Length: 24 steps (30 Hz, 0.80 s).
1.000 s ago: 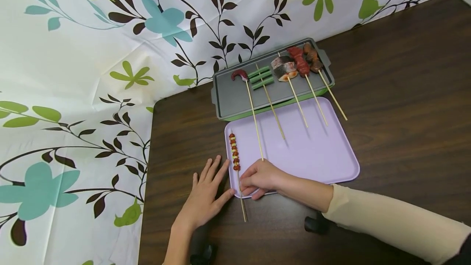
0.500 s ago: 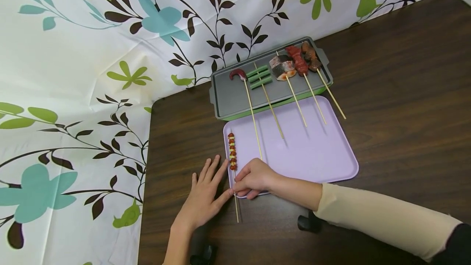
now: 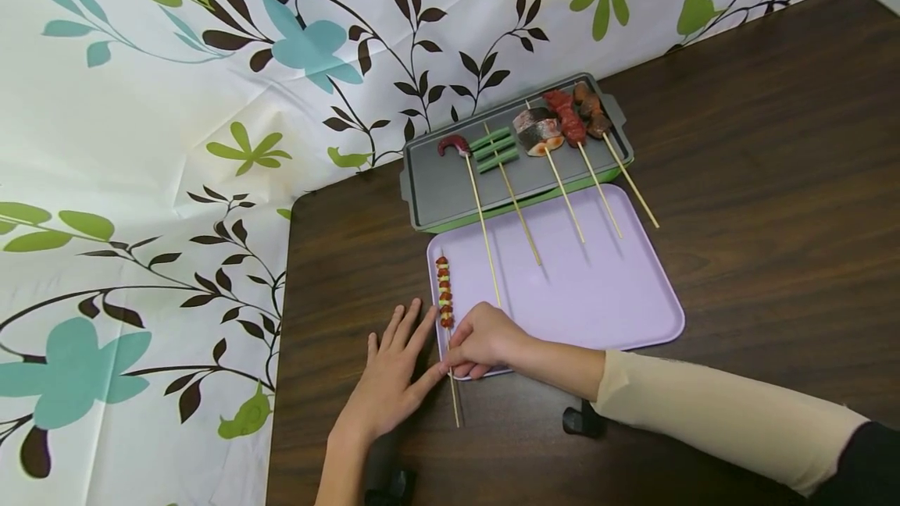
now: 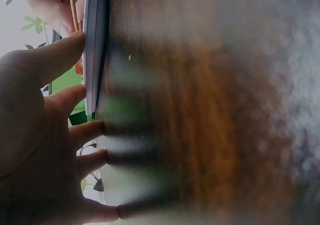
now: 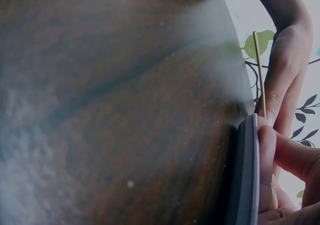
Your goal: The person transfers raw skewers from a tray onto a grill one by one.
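My right hand pinches the stick of a skewer threaded with small red and pale yellow-green pieces. This skewer lies along the left side of a lilac tray, its bare end sticking out past the tray's near edge. My left hand lies spread on the table, thumb and index fingertips at the tray's left edge. In the left wrist view, the fingers of the left hand are straight and apart, the thumb beside the stick. The right wrist view shows the stick rising past the right hand's fingertips.
Behind the tray stands a grey grill plate on a green base. Several skewers rest on it, among them a curled dark red piece, green stalks and a fish slice; their sticks reach over the tray. A floral cloth hangs behind.
My right hand has shifted slightly left with the skewer, whose bare near end has swung left, so it lies closer to the tray's left edge. The left hand stays in place.
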Each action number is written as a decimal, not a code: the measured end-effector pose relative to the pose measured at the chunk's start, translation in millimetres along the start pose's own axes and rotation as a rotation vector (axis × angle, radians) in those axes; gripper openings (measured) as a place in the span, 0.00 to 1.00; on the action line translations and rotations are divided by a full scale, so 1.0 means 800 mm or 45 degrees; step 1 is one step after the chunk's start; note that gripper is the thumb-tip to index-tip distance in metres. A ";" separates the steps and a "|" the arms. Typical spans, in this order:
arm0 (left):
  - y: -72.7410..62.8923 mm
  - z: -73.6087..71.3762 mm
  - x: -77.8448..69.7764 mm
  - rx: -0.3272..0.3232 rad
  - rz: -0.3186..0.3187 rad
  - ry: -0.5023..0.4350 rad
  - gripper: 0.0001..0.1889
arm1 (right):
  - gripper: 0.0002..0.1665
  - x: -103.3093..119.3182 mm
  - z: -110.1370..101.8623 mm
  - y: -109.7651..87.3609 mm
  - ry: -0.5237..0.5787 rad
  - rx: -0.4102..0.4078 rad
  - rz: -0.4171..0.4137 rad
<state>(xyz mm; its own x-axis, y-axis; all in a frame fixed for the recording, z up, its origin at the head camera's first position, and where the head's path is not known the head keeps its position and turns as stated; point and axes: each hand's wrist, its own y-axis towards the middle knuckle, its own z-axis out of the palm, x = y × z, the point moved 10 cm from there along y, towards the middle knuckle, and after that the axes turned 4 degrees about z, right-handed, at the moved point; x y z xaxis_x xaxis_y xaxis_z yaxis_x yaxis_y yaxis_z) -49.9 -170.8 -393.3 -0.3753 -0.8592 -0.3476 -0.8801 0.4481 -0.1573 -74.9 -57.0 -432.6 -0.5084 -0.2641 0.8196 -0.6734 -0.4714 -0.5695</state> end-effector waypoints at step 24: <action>-0.001 0.002 0.006 -0.010 0.002 -0.009 0.39 | 0.11 -0.013 -0.022 -0.050 0.260 0.096 -0.025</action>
<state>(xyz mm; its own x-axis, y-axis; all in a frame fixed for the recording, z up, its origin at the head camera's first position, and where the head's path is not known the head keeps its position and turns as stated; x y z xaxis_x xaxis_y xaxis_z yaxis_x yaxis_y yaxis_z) -50.9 -174.7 -396.7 -0.3744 -0.8568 -0.3546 -0.8818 0.4472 -0.1496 -52.3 -20.3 -419.3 -0.5990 -0.0818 0.7966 -0.6459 -0.5387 -0.5410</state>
